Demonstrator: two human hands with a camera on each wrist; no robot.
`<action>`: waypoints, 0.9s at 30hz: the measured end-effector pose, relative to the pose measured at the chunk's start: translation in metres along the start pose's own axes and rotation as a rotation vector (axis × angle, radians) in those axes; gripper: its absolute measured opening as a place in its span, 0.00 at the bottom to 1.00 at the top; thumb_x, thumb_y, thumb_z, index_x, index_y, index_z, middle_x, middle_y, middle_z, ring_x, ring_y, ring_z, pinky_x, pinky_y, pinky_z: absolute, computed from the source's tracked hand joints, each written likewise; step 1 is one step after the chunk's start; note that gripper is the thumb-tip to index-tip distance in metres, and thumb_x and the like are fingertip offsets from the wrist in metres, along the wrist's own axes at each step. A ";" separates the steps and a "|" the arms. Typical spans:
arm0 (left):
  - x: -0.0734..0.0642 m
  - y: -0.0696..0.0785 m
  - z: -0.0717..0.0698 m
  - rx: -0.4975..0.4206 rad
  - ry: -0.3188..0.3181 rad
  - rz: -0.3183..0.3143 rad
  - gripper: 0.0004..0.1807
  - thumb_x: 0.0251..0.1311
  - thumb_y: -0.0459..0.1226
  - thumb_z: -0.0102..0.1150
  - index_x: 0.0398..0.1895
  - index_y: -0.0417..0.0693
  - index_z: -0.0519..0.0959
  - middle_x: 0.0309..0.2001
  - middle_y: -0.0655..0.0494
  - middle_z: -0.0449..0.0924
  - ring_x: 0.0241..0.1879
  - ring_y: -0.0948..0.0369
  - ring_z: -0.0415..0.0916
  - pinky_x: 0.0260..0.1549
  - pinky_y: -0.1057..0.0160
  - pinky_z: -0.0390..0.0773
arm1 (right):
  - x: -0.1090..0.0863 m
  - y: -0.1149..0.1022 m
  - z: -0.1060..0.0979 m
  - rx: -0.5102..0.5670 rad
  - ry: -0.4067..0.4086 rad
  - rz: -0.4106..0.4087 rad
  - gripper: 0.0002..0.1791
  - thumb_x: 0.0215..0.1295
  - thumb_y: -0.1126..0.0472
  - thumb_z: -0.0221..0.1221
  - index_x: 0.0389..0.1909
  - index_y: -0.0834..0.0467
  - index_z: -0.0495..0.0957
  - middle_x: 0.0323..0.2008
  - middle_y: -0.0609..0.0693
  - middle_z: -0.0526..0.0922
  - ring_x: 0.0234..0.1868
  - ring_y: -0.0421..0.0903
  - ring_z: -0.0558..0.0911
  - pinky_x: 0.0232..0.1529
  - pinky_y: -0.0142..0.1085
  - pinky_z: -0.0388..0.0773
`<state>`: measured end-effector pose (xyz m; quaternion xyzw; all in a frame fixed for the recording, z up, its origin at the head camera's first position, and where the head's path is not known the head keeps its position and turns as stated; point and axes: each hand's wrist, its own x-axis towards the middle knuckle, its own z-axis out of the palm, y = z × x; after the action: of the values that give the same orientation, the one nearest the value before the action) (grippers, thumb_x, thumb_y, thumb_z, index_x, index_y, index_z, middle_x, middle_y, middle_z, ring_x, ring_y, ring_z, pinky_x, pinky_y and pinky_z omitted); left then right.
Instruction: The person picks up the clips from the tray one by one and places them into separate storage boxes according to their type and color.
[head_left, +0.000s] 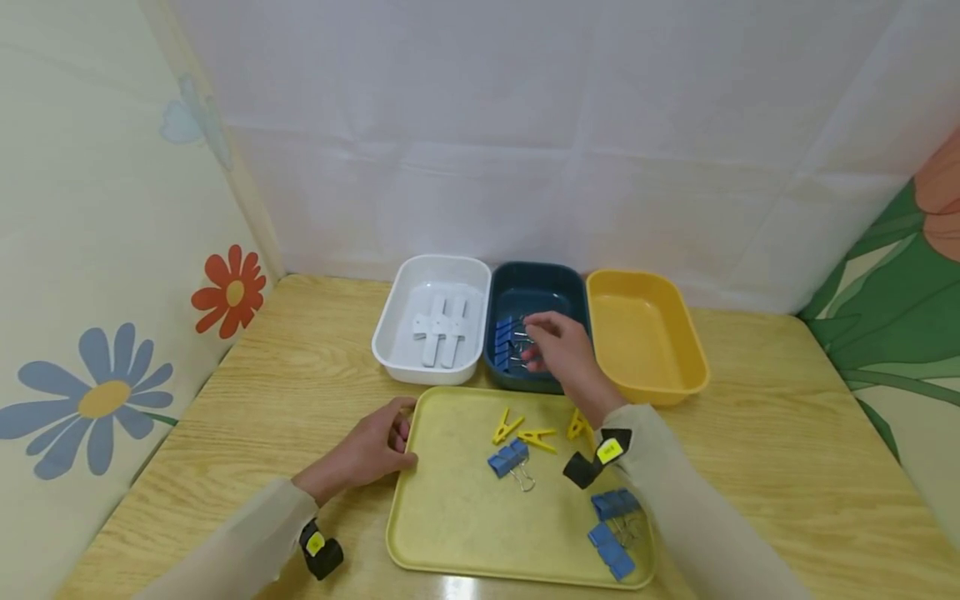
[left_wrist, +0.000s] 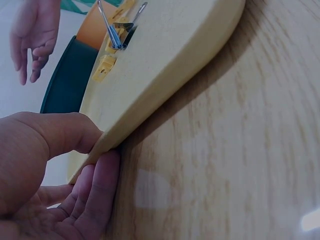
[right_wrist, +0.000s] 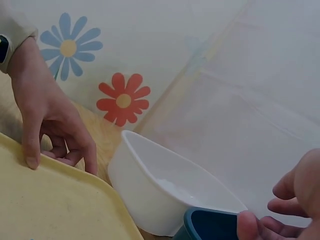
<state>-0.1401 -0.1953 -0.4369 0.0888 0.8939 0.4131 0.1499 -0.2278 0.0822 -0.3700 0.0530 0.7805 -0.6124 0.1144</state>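
My left hand [head_left: 369, 448] pinches the left rim of a yellow tray [head_left: 450, 521], thumb on top and fingers beneath, as the left wrist view shows. My right hand [head_left: 567, 352] hangs over the dark blue bin [head_left: 536, 279] with its fingers loosely bent and nothing held between them. Beneath its fingertips, blue binder clips [head_left: 503, 340] lie in a row inside that bin. On the tray are three blue groups of binder clips, one near the middle [head_left: 509, 459] and two at the lower right [head_left: 611, 551]. Yellow clothespins [head_left: 537, 439] lie near the tray's far edge, one partly hidden by the right wrist.
Left of the dark blue bin stands a white bin [head_left: 390, 333] holding white clip-like pieces [head_left: 442, 329]. A yellow-orange bin [head_left: 645, 333] stands at its right. All three line up behind the tray on a wood-grain table [head_left: 315, 342], before a white cloth backdrop [head_left: 487, 167].
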 end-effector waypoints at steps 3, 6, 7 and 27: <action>0.000 0.001 0.000 -0.002 -0.003 -0.002 0.40 0.46 0.28 0.67 0.65 0.38 0.62 0.35 0.51 0.71 0.33 0.61 0.70 0.30 0.70 0.71 | -0.004 -0.001 0.000 -0.008 -0.002 -0.002 0.15 0.72 0.53 0.51 0.55 0.50 0.75 0.56 0.55 0.76 0.38 0.46 0.81 0.38 0.34 0.82; 0.000 0.001 0.000 -0.001 -0.004 -0.001 0.40 0.46 0.28 0.67 0.65 0.38 0.62 0.36 0.52 0.72 0.33 0.61 0.70 0.30 0.70 0.71 | -0.009 -0.001 0.000 -0.011 -0.004 -0.003 0.15 0.72 0.52 0.51 0.55 0.50 0.75 0.54 0.52 0.77 0.38 0.46 0.82 0.38 0.35 0.82; 0.000 0.001 0.000 -0.002 -0.003 0.000 0.40 0.46 0.28 0.67 0.66 0.38 0.62 0.36 0.52 0.72 0.33 0.61 0.70 0.31 0.70 0.72 | -0.010 -0.001 0.000 -0.012 -0.005 -0.004 0.14 0.72 0.52 0.51 0.54 0.50 0.76 0.53 0.52 0.77 0.38 0.46 0.82 0.38 0.35 0.83; -0.001 0.001 -0.001 -0.001 0.004 0.031 0.40 0.46 0.27 0.67 0.65 0.36 0.62 0.35 0.51 0.72 0.32 0.62 0.70 0.31 0.70 0.72 | -0.037 0.010 -0.001 -0.026 -0.014 -0.007 0.14 0.72 0.55 0.52 0.55 0.51 0.76 0.51 0.53 0.77 0.35 0.45 0.82 0.37 0.35 0.83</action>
<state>-0.1395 -0.1955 -0.4356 0.1020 0.8924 0.4161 0.1418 -0.1902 0.0881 -0.3701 0.0446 0.7878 -0.6028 0.1186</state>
